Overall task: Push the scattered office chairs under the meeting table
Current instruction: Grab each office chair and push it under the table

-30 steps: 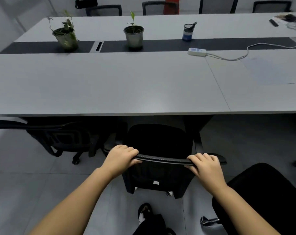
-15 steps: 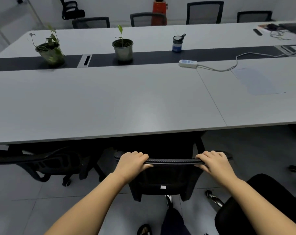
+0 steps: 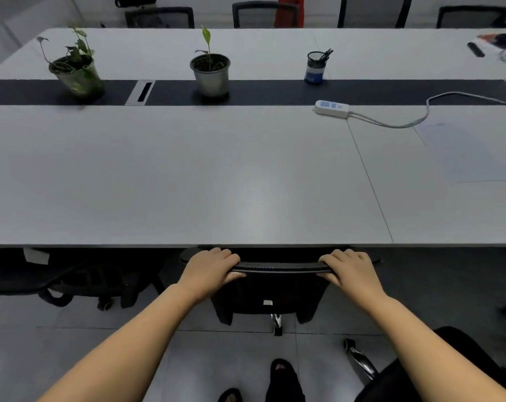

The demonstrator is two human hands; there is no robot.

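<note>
The table (image 3: 246, 175) spanned the view. The black chair (image 3: 270, 291) sat at its near edge, seat tucked under, backrest top almost against the rim. Left hand (image 3: 209, 269) and right hand (image 3: 351, 271) each curled around that top rail; another shove could have pinched knuckles against the rim.

My two bare arms reach out straight. My left hand (image 3: 209, 269) and right hand (image 3: 351, 269) each curl tight over the top of the chair back (image 3: 277, 266).
</note>
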